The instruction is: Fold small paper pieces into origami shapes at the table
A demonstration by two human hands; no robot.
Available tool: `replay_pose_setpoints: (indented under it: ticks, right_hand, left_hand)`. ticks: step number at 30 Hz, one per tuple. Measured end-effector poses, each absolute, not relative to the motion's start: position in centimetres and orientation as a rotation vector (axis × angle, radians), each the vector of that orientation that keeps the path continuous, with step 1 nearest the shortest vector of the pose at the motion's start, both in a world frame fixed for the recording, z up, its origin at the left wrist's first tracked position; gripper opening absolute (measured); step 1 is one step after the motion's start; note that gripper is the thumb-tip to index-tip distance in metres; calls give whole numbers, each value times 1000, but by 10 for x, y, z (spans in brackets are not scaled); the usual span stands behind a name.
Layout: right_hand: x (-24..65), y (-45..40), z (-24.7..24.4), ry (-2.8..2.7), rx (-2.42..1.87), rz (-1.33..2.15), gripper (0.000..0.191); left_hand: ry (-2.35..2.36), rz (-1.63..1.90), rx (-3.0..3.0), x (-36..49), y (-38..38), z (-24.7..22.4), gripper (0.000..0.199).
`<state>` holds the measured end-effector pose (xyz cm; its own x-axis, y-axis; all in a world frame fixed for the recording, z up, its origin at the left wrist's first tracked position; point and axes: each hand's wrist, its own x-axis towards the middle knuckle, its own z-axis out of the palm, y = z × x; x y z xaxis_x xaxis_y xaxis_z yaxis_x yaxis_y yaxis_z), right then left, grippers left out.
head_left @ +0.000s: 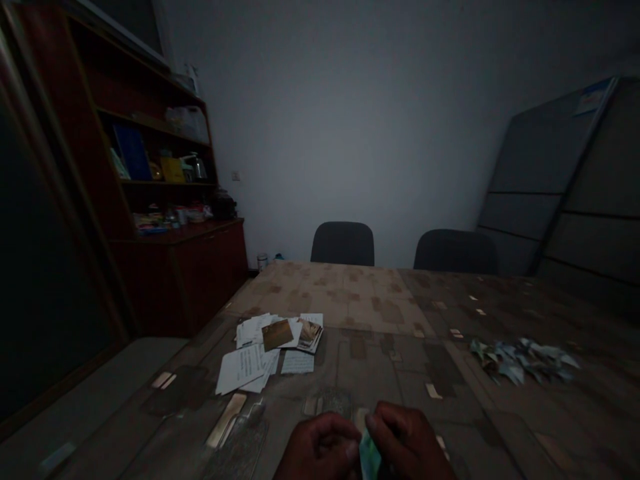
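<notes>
At the near edge of the table, a small green-blue folded piece of paper [370, 459] sits between my two hands. My right hand [411, 440] has its thumb and fingers closed on the paper's right side. Curled in from the other side, my left hand [323, 448] has its fingertips against the paper's left edge. The lower part of both hands is cut off by the bottom of the view. A loose pile of crumpled or folded paper pieces [523, 361] lies to the right. Over on the left are scattered printed cards [241, 369], with a brown card [277, 335] on top.
A patterned cloth covers the table [345, 293]. Two dark chairs [343, 243] stand behind its far edge. On the left is a red-brown cabinet [210, 267] with loaded shelves; at the right stands a grey cabinet [525, 167]. The room is dim.
</notes>
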<state>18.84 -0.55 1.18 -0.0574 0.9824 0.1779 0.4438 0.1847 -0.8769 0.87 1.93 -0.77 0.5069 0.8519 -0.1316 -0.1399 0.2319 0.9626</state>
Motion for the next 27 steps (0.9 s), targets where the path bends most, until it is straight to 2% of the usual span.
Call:
replay_pose_setpoints:
  ticks: [7, 14, 20, 27]
  right_hand:
    - [183, -6, 9, -1767, -1321, 662, 52]
    - [185, -7, 2, -1965, -1301, 267, 47]
    - [194, -7, 13, -1776, -1393, 471, 53]
    - [193, -6, 29, -1867, -1318, 319, 53]
  left_hand:
    - [827, 761, 1074, 13, 26, -6, 65]
    - [890, 732, 1147, 13, 27, -3, 53]
    - [919, 715, 1141, 10, 25, 14, 39]
    - [763, 797, 1093, 18, 25, -1, 57]
